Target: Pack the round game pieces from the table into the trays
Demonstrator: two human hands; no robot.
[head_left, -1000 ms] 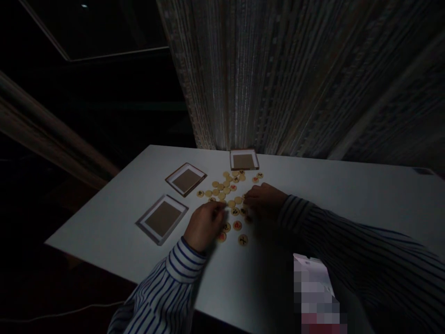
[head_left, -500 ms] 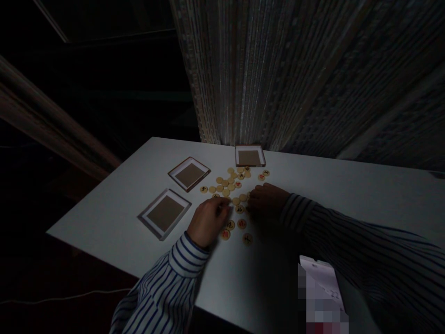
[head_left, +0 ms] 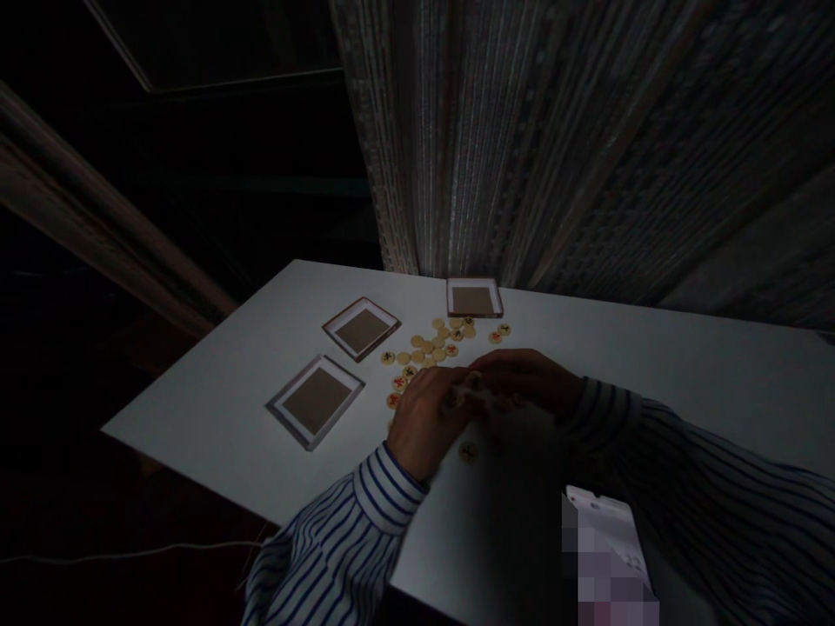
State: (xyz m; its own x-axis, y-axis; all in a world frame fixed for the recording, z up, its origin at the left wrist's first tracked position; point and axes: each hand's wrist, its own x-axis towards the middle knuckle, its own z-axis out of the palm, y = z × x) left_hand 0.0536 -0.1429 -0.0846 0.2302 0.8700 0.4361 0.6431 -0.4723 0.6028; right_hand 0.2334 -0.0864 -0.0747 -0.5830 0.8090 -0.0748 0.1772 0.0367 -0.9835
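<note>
The round game pieces [head_left: 438, 355] are showing black and red marks; these are appearing too dim to read.

White shirt sleeves [head_left: 365, 522] with dark blue stripes (both arms), buttoned cuffs, bare hands

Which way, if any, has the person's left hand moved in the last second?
Yes. The left hand has moved right, away from the near square white-rimmed brown tray, towards the right hand.
</note>
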